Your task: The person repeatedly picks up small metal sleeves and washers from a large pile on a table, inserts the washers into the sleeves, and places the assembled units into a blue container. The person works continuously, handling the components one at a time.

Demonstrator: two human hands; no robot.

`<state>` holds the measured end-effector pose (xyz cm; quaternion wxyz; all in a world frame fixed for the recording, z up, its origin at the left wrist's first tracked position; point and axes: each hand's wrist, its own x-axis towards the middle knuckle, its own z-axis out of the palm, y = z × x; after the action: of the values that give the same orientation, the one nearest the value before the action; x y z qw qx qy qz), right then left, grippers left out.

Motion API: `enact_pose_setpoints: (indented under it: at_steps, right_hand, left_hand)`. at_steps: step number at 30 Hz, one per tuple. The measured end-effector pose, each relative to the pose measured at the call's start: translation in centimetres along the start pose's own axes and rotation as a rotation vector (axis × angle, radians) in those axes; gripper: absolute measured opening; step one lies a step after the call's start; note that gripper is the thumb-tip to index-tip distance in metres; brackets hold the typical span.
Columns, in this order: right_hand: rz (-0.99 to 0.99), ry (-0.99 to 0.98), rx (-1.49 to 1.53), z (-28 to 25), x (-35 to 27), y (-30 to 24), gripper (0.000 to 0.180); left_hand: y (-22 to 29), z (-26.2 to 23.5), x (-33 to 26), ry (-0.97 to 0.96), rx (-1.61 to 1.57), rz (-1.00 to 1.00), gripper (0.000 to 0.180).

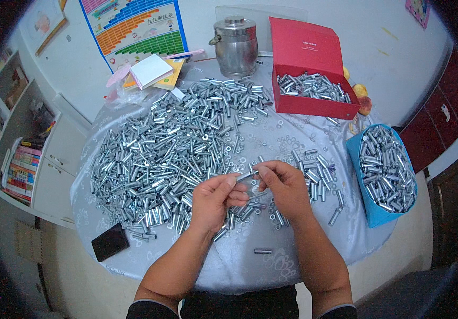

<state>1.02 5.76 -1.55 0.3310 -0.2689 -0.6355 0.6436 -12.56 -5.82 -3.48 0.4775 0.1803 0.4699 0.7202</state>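
Note:
Over the middle of the table, my left hand [211, 201] pinches one end of a shiny metal sleeve [245, 176] between thumb and fingers. My right hand [284, 190] closes its fingertips at the sleeve's other end; a small part there is too small to make out. A large pile of silvery metal sleeves and bolts [149, 159] spreads to the left of my hands. Loose washers [242, 160] lie just beyond them, and more sleeves [319, 175] lie to the right. A single sleeve [262, 251] rests alone near the front edge.
At the right, a blue bin [354, 159] holds many assembled metal pieces. A red box [314, 109] with its lid up holds more behind. A steel pot [235, 48], notepads [152, 70] and a black phone [110, 242] are also on the cloth-covered table [229, 274]. Shelves [21, 133] stand left.

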Motion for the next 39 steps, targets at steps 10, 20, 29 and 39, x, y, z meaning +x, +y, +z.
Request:
enact_pose_setpoints:
  at_steps: [10, 20, 29, 39]
  right_hand:
    - [-0.107, -0.044, -0.272, -0.8, -0.4, -0.3, 0.023]
    - [-0.084, -0.079, -0.771, -3.3, -1.4, 0.3, 0.022]
    - [-0.238, -0.387, -1.117, -2.2, -1.4, 1.4, 0.016]
    - [-0.134, -0.568, -1.180, -1.5, -0.3, -0.4, 0.025]
  left_hand:
    - [0.0, -0.3, 0.2, -0.028, -0.078, -0.007, 0.026]
    - [0.2, -0.4, 0.4, 0.025, -0.123, 0.046, 0.023]
    - [0.4, -0.2, 0.3, 0.033, -0.084, 0.059, 0.025]
    - [0.3, 0.0, 0.2, 0.043, -0.039, 0.072, 0.027]
